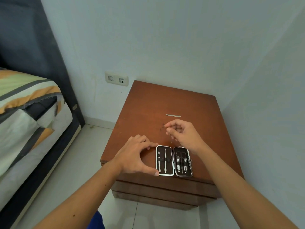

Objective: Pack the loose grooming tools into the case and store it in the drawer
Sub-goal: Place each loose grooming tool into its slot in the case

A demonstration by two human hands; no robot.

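Note:
A small black grooming case (pixel 174 161) lies open flat near the front edge of the brown nightstand (pixel 148 109). Its left half holds two slim metal tools; its right half holds scissors and clippers. My left hand (pixel 137 156) rests at the case's left edge, thumb and forefinger touching its corners. My right hand (pixel 183 134) hovers just behind the case, fingers pinched on a thin metal tool (pixel 170 135) that hangs point down. A flat metal nail file (pixel 173 115) lies loose further back on the top.
The nightstand stands in a corner against pale walls, with drawer fronts (pixel 163 189) shut below its front edge. A double wall socket (pixel 116 78) is behind it to the left. A bed (pixel 28 116) with striped bedding and a dark headboard fills the left side.

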